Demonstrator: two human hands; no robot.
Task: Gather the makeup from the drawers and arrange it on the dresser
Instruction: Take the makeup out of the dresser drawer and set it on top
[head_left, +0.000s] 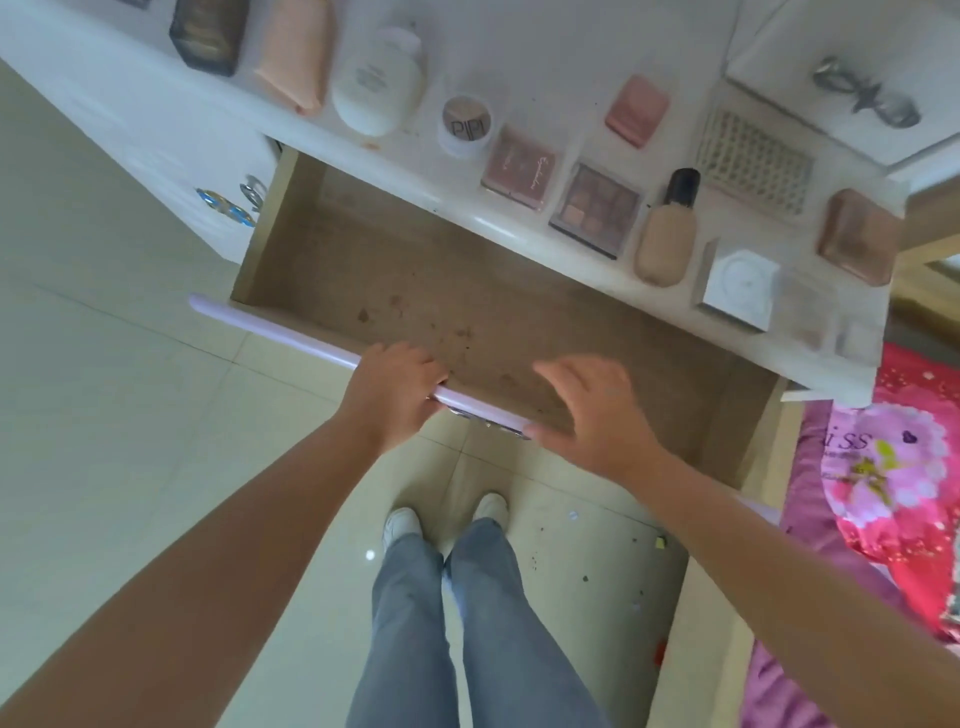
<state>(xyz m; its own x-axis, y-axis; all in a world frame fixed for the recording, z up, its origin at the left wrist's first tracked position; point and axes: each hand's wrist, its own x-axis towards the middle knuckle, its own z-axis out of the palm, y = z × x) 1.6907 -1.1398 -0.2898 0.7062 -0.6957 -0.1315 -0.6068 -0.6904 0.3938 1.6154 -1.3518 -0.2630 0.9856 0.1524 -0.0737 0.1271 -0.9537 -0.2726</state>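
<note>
Head | drawer (498, 291) pulled out toward person | left hand (397, 387) grips front | right hand (597, 410) spread

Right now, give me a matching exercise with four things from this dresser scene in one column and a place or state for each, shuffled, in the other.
1. beige foundation bottle with black cap
2. open wooden drawer
3. left hand
4. white round lotion bottle

A. grips the drawer front
B. holds no makeup
C. lies beside the eyeshadow palette
D. lies next to the peach pouch

Pairs: 1-C, 2-B, 3-A, 4-D
</note>
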